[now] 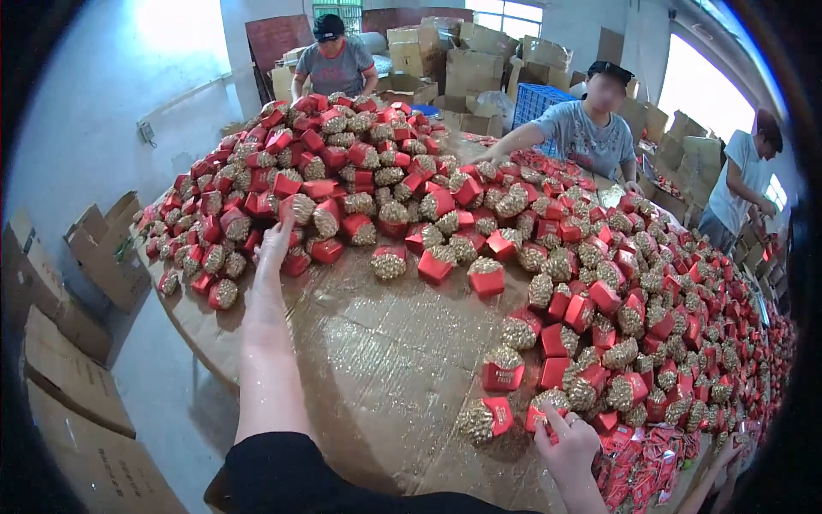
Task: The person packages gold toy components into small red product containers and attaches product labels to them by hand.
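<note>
Left hand [274, 239], upper left of frame, touches red-gold piece [300, 208] in heap [360, 158]; cannot tell whether grasped. Right hand [570, 441], lower right, pinches second piece [548, 399] between thumb and finger. Heap spreads over table [377, 351] from upper left to right side of frame.

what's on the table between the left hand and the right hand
Mostly glitter-strewn brown cardboard, seen in the head view, between the left hand and the right hand, with some red-and-gold pieces near each hand.
</note>
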